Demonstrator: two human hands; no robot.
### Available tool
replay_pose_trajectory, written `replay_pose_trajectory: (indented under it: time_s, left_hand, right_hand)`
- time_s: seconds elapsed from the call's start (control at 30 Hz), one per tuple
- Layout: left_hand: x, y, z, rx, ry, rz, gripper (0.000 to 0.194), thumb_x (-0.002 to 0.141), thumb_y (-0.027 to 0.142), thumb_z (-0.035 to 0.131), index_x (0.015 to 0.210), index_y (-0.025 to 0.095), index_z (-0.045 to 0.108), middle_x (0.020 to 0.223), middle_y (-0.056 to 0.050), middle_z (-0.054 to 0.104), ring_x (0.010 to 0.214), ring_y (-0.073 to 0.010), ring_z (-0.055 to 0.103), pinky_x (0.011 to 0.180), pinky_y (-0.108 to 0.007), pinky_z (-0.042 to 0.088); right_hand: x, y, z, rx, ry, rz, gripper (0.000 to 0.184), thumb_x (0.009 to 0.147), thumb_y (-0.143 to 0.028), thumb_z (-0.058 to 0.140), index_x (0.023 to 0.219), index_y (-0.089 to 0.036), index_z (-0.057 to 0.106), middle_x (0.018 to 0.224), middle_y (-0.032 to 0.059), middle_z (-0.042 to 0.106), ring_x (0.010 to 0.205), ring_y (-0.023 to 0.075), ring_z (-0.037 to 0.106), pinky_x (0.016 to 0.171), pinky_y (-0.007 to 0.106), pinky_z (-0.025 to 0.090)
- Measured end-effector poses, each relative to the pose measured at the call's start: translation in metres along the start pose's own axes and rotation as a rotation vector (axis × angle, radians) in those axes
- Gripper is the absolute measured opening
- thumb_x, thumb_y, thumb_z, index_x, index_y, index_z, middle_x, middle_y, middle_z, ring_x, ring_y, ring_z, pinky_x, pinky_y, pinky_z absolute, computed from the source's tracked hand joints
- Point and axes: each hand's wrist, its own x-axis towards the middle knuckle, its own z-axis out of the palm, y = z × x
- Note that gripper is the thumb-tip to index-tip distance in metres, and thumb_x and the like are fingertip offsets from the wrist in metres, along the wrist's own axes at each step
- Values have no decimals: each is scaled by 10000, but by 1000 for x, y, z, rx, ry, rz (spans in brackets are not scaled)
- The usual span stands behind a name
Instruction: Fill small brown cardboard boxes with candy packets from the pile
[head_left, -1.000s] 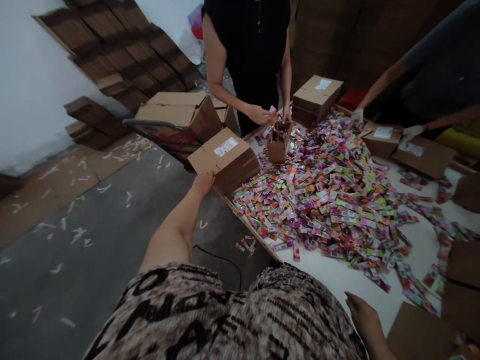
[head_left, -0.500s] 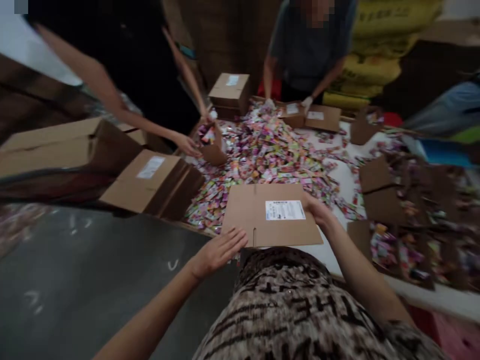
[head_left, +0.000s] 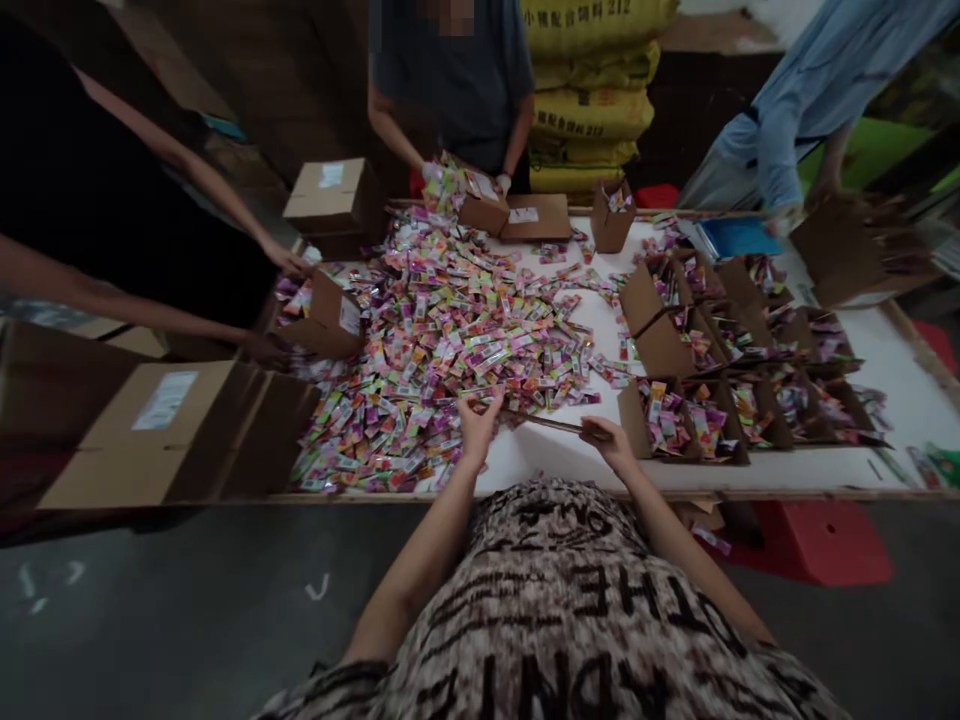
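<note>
Between my hands a flattened cardboard box [head_left: 551,422] is held edge-on above the table, so only its thin brown edge shows. My left hand [head_left: 480,425] pinches its left end, thumb and fingers closed. The right end sits in the grip of my right hand [head_left: 609,440]. Just beyond lies a broad heap of small colourful wrapped packets [head_left: 465,330]. Right of my right hand stand rows of open cardboard boxes [head_left: 664,345] filled with such packets.
At left, stacked flat cardboard boxes [head_left: 142,430] carry a white label. A co-worker's hands hold an open box [head_left: 326,315] there. Across the white table [head_left: 592,325] another person handles a box [head_left: 484,205]. A person in blue sleeves [head_left: 787,130] stands far right. A red stool [head_left: 832,545] is below.
The flattened box has turned from label-up to edge-on, and my left hand has moved onto its left end. My view has swung right, showing more filled boxes.
</note>
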Motion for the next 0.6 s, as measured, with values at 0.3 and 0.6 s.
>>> replay_pose_trajectory:
  time_s: [0.3, 0.6]
  left_hand:
    - [-38, 6, 36, 33, -134, 185, 766, 878, 460, 666, 1536, 274, 323, 1595, -105, 421, 1508, -254, 354, 1226, -376, 312]
    - [-57, -47, 23, -11, -511, 290, 894, 771, 410, 773, 1545, 245, 356, 1622, -154, 349, 1493, -319, 356, 1187, -473, 344]
  right_hand:
    - [-7, 37, -26, 179, 230, 121, 869, 608, -779, 748, 1190, -141, 647, 1289, 164, 666, 1208, 309, 589, 1100, 467, 433]
    - [1, 46, -30, 361, -150, 390, 724, 783, -847, 545, 1248, -305, 661, 1321, 51, 673, 1205, 284, 616, 946, 452, 548]
